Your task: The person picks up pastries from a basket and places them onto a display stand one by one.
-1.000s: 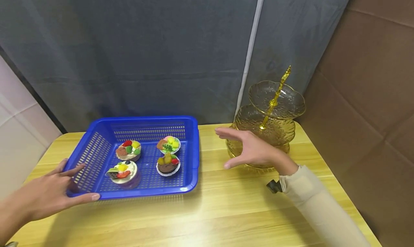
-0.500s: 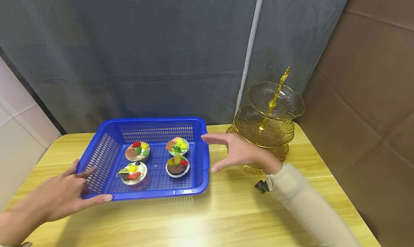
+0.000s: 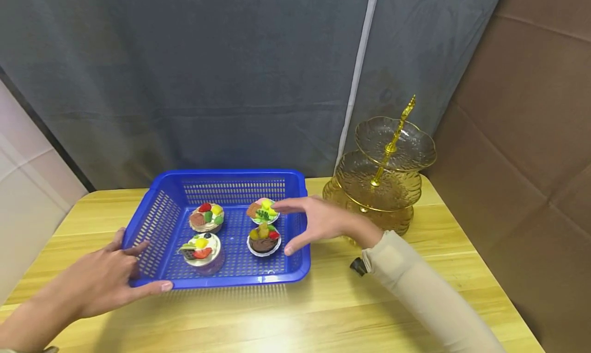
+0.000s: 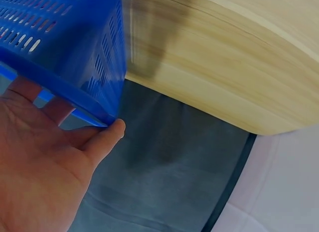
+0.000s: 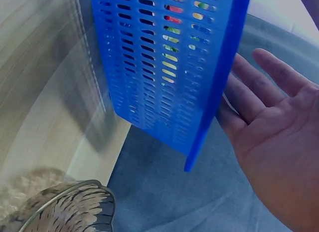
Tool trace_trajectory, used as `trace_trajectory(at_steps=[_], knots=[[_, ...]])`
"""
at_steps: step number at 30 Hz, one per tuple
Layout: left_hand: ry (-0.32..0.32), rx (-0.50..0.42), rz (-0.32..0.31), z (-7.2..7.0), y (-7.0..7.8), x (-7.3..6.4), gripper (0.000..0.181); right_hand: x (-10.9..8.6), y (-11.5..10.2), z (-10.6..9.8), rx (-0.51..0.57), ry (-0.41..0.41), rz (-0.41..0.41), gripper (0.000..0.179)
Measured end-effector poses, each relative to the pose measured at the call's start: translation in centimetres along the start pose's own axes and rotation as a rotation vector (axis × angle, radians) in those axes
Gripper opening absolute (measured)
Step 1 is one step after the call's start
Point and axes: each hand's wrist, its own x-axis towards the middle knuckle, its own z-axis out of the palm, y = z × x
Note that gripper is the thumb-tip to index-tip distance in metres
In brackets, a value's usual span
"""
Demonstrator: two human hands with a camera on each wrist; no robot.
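My left hand (image 3: 103, 281) grips the near left corner of a blue plastic basket (image 3: 231, 280), thumb along the front rim and fingers over the left side. In the left wrist view its fingers pass behind the rim (image 4: 55, 85). Inside the basket lie a chocolate cupcake (image 3: 264, 244), a cupcake with yellow fruit and a green leaf (image 3: 263, 213), a cupcake with red and green toppings (image 3: 206, 218), and a cream dessert cup (image 3: 203, 253). My right hand (image 3: 323, 220) reaches over the right rim, thumb and fingers spread apart, fingertips close to the two right-hand cupcakes, holding nothing.
A tiered stand with amber, gold-rimmed plates (image 3: 378, 191) and a gold handle (image 3: 407, 109) stands at the back right of the wooden table (image 3: 351, 312). A grey curtain (image 3: 208, 76) hangs behind; a brown wall covering (image 3: 531, 137) is at the right.
The basket with its cupcakes has slid to the right along with my left hand. My right hand has moved left, from in front of the tiered stand to over the basket's right rim.
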Motion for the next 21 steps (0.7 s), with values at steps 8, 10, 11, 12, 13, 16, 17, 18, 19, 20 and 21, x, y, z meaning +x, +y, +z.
trace_trajectory(at_steps=[8, 10, 11, 12, 13, 16, 17, 18, 19, 20, 21], knots=[[0.004, 0.014, 0.023, -0.2, 0.3, -0.1, 0.05, 1.1, -0.4, 0.6, -0.101, -0.054, 0.027, 0.095], [-0.004, 0.007, 0.021, -0.2, 0.2, -0.2, 0.051, 1.5, -0.7, 0.7, -0.127, -0.068, 0.038, 0.096], [-0.007, 0.004, 0.021, -0.2, 0.2, -0.2, 0.051, 1.6, -0.8, 0.8, -0.131, -0.075, 0.038, 0.096], [-0.008, 0.002, 0.02, -0.3, 0.2, -0.2, 0.051, 1.8, -0.9, 0.8, -0.135, -0.083, 0.036, 0.095], [-0.009, 0.001, 0.02, -0.3, 0.2, -0.2, 0.051, 1.9, -1.0, 0.9, -0.137, -0.091, 0.037, 0.095], [-0.006, -0.002, 0.027, -0.4, 0.3, -0.2, 0.052, 2.3, -1.2, 1.1, -0.156, -0.118, 0.04, 0.095], [-0.007, -0.002, 0.027, -0.4, 0.3, -0.2, 0.052, 2.4, -1.3, 1.2, -0.171, -0.129, 0.047, 0.095], [-0.009, -0.001, 0.025, -0.4, 0.3, -0.1, 0.053, 2.5, -1.4, 1.2, -0.186, -0.142, 0.052, 0.096], [-0.014, 0.0, 0.022, -0.4, 0.3, -0.1, 0.053, 2.6, -1.5, 1.3, -0.202, -0.151, 0.057, 0.096], [-0.019, 0.001, 0.019, -0.5, 0.3, -0.1, 0.054, 2.7, -1.6, 1.4, -0.213, -0.16, 0.059, 0.097], [-0.025, 0.002, 0.016, -0.5, 0.3, -0.1, 0.055, 2.8, -1.7, 1.4, -0.225, -0.168, 0.064, 0.097]])
